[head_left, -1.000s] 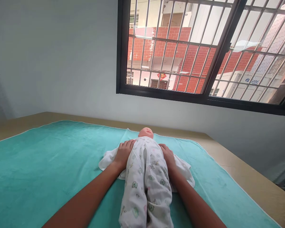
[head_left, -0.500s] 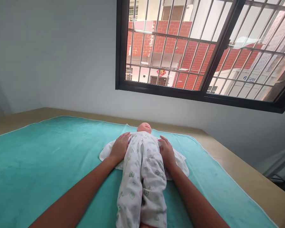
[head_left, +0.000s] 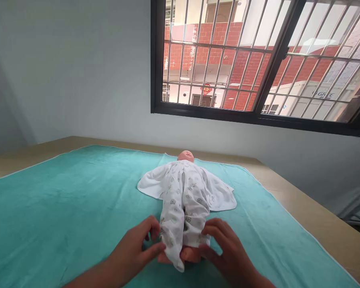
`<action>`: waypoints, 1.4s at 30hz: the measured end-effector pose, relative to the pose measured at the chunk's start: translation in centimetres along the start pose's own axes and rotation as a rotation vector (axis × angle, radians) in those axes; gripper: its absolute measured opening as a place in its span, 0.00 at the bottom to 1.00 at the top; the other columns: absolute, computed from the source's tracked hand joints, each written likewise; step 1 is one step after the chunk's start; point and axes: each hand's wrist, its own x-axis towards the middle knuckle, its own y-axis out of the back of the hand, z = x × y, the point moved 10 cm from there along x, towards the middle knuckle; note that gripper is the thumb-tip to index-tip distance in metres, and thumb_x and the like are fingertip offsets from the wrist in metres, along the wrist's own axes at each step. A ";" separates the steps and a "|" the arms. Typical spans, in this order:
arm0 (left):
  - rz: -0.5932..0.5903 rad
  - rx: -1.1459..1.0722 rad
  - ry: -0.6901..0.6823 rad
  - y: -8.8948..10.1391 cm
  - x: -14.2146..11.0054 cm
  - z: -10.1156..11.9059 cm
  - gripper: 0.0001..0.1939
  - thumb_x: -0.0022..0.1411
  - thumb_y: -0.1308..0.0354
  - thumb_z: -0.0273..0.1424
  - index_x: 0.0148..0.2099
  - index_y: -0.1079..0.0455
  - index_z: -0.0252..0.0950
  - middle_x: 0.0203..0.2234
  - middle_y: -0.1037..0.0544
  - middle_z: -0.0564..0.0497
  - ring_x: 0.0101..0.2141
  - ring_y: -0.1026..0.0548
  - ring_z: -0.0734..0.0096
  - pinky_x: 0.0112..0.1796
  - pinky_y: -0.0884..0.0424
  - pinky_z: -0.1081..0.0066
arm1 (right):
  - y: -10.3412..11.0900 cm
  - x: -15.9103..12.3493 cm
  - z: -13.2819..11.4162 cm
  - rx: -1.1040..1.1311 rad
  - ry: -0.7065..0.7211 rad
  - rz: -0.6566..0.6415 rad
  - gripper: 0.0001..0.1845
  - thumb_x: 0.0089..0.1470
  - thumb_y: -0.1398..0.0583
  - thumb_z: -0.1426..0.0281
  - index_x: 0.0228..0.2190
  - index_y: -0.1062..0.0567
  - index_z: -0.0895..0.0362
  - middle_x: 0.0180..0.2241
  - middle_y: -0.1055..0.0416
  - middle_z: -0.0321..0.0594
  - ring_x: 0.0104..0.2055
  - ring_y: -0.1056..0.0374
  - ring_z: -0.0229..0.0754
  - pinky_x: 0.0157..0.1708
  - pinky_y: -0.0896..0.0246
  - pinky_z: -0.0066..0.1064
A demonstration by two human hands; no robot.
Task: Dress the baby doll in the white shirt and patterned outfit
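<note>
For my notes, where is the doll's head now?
In the head view, the doll's head lies centrally, by the far edge of the teal cloth, beyond the white clothes.

A wooden table (head_left: 300, 200) bears a teal cloth (head_left: 78, 208) with a clothed doll (head_left: 186, 157) lying faceup.

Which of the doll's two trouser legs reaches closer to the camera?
The trouser leg on the person's left: its end tapers to a point, while the other leg stops farther back.

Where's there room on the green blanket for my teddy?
The blanket's biggest bare patch is between its left edge and the doll. Another lies between the spread white top and the right edge. It's crowded at the feet, between left hand and right hand.
</note>
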 end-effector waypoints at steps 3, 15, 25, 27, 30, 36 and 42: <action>-0.041 0.013 0.030 -1.6 -1.6 1.0 0.16 0.55 0.38 0.33 0.45 0.36 0.39 0.40 0.27 0.53 0.39 0.30 0.67 0.42 0.34 0.69 | -1.0 -1.1 -2.1 -0.046 -0.035 -0.065 0.11 0.55 0.38 0.60 0.36 0.29 0.53 0.34 0.28 0.39 0.34 0.30 0.42 0.32 0.33 0.32; 0.249 0.175 0.011 -0.6 -1.0 4.6 0.12 0.59 0.54 0.24 0.43 0.33 0.40 0.35 0.25 0.53 0.37 0.28 0.69 0.38 0.35 0.72 | -0.8 -1.9 -2.9 0.197 -0.231 0.008 0.14 0.60 0.43 0.62 0.25 0.33 0.55 0.25 0.34 0.33 0.26 0.36 0.35 0.27 0.40 0.24; 0.189 0.583 -0.227 -0.5 -5.2 6.7 0.16 0.58 0.55 0.21 0.46 0.36 0.41 0.36 0.27 0.52 0.31 0.26 0.69 0.30 0.35 0.73 | 1.1 -4.6 -3.2 0.278 -0.116 0.004 0.07 0.58 0.45 0.74 0.28 0.34 0.54 0.25 0.34 0.33 0.25 0.34 0.33 0.27 0.36 0.22; 0.128 0.633 -0.318 -1.5 -6.6 7.5 0.15 0.55 0.54 0.20 0.42 0.36 0.41 0.31 0.26 0.53 0.28 0.27 0.68 0.28 0.36 0.73 | -0.3 -5.2 -2.8 0.211 -0.084 -0.104 0.07 0.55 0.44 0.76 0.27 0.34 0.54 0.25 0.33 0.32 0.23 0.35 0.32 0.24 0.38 0.20; 0.104 0.632 -0.427 -1.6 -7.9 9.5 0.15 0.54 0.53 0.19 0.42 0.36 0.40 0.27 0.27 0.55 0.27 0.28 0.68 0.28 0.35 0.73 | -0.8 -5.0 -3.0 0.027 -0.030 -0.136 0.06 0.51 0.41 0.75 0.28 0.33 0.54 0.27 0.30 0.33 0.24 0.34 0.33 0.23 0.38 0.22; 0.123 0.574 -0.506 -2.7 -5.0 10.9 0.14 0.58 0.48 0.22 0.46 0.35 0.39 0.38 0.25 0.49 0.40 0.29 0.62 0.41 0.32 0.65 | -0.6 -2.8 -5.7 -0.288 0.156 0.130 0.07 0.48 0.43 0.74 0.32 0.31 0.52 0.28 0.29 0.38 0.28 0.32 0.44 0.26 0.39 0.30; 0.126 0.632 -0.445 -6.0 -1.3 7.9 0.14 0.53 0.35 0.36 0.39 0.33 0.37 0.38 0.26 0.49 0.45 0.31 0.56 0.46 0.36 0.57 | -1.0 -3.3 -4.2 -0.028 0.055 0.131 0.07 0.55 0.47 0.74 0.34 0.31 0.52 0.28 0.30 0.36 0.27 0.32 0.37 0.28 0.36 0.24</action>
